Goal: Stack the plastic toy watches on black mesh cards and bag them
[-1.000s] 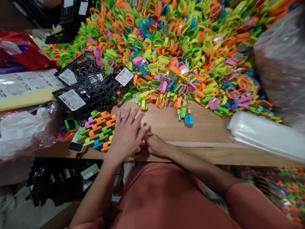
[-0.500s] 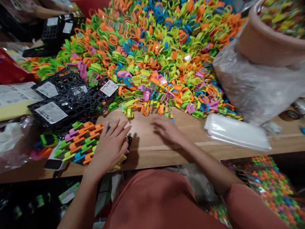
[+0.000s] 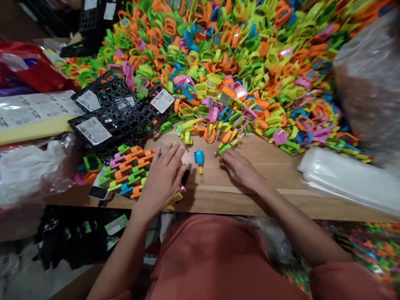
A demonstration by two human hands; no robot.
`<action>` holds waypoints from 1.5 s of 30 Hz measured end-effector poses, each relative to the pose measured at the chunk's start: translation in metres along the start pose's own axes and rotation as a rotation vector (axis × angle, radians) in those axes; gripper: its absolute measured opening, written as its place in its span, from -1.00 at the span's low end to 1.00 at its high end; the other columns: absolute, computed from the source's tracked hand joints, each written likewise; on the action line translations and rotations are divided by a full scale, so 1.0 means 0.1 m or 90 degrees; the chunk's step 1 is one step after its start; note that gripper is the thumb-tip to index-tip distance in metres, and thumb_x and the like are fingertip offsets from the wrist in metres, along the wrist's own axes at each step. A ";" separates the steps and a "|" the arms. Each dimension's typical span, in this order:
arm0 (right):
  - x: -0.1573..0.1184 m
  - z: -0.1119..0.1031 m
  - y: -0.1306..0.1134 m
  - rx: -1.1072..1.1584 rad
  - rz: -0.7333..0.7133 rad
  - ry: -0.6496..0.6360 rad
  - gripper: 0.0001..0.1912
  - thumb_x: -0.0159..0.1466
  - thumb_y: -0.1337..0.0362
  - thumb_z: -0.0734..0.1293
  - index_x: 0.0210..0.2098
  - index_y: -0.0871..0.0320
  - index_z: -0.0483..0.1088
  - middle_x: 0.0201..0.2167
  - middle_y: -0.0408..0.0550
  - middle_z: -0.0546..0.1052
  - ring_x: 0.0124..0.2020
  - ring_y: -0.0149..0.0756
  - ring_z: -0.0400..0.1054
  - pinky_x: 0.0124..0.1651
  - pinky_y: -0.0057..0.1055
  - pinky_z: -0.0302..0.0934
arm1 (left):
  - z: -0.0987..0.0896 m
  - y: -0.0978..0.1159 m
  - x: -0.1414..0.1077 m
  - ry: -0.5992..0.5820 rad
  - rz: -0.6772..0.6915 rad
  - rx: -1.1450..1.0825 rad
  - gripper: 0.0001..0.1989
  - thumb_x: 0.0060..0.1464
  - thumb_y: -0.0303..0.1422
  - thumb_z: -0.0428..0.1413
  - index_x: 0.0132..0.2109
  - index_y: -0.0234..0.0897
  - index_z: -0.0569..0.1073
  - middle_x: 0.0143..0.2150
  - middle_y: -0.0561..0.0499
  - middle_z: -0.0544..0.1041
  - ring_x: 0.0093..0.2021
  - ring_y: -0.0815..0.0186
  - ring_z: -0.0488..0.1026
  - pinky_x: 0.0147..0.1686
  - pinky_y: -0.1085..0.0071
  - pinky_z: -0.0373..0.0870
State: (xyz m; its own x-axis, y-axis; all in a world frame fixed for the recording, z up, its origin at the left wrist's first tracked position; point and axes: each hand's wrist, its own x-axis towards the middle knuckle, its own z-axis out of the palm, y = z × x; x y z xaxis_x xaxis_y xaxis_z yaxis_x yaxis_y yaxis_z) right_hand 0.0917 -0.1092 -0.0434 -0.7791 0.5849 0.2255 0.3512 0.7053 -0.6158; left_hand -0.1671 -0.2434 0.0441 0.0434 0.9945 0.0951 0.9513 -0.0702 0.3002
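Left hand (image 3: 164,177) lies open on the toy rows (image 3: 133,170). Right hand (image 3: 240,167) touches a green toy (image 3: 224,148); its grip closure is indeterminable.

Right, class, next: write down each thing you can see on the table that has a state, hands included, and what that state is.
Left hand: palm down, open, over the toy block's right end
Right hand: fingers bent at a green toy, grip unclear
Blue toy: lying apart from the pile
Toy block: packed in slanting rows
Black trays: overlapping, labelled
Clear bags: lying flat
Small device: screen dark
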 end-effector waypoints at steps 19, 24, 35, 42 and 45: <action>0.23 0.48 -0.44 0.004 0.083 -0.067 -0.93 0.38 0.33 0.37 -0.14 0.14 0.42 -0.23 0.01 0.48 -0.23 -0.19 0.34 -0.19 -0.34 0.17 | 0.00 0.01 -0.01 -0.001 -0.025 -0.026 -0.49 0.42 -0.36 -0.22 0.42 -0.35 0.19 0.44 -0.25 0.30 0.50 0.08 0.13 0.50 -0.15 -0.08; 0.23 0.49 -0.44 0.315 0.167 -0.001 -0.72 0.34 0.34 0.32 0.04 0.13 0.33 -0.29 -0.11 0.50 -0.34 -0.29 0.36 -0.24 -0.38 0.25 | -0.01 0.02 0.01 -0.009 -0.030 -0.026 -0.48 0.42 -0.37 -0.22 0.44 -0.35 0.16 0.45 -0.24 0.28 0.50 0.07 0.14 0.49 -0.16 -0.08; 0.34 1.04 -0.59 0.376 0.050 -0.001 -0.74 0.18 0.49 0.17 -0.22 0.15 0.39 -0.33 -0.09 0.48 -0.29 -0.26 0.36 -0.13 -0.35 0.30 | 0.01 0.02 0.00 -0.025 -0.024 -0.004 -0.45 0.34 -0.49 -0.21 0.42 -0.38 0.16 0.40 -0.23 0.35 0.47 0.08 0.20 0.50 -0.12 -0.06; 0.33 1.21 -0.57 0.266 -0.129 0.014 -0.53 0.05 0.60 0.16 -0.08 0.17 0.36 -0.17 0.08 0.51 -0.13 -0.11 0.37 0.03 -0.18 0.33 | -0.01 0.03 0.01 -0.025 -0.017 -0.030 -0.45 0.48 -0.15 -0.23 0.43 -0.35 0.19 0.40 -0.24 0.37 0.45 0.05 0.23 0.48 -0.14 -0.04; 0.35 1.12 -0.59 0.243 -0.109 -0.038 -0.58 0.09 0.61 0.16 -0.13 0.18 0.38 -0.21 0.04 0.52 -0.20 -0.18 0.37 -0.05 -0.26 0.34 | -0.02 0.04 0.02 -0.031 0.001 0.024 -0.45 0.46 -0.14 -0.19 0.37 -0.37 0.30 0.40 -0.26 0.36 0.44 -0.04 0.24 0.46 -0.21 -0.01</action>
State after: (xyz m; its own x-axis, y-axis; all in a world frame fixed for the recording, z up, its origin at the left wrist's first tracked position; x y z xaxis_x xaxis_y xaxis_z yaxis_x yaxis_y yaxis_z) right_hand -0.0147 -0.1751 -0.0830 -0.8420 0.4404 0.3115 0.0056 0.5845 -0.8114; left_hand -0.1634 -0.2422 0.0474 0.0584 0.9971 0.0488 0.9622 -0.0693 0.2635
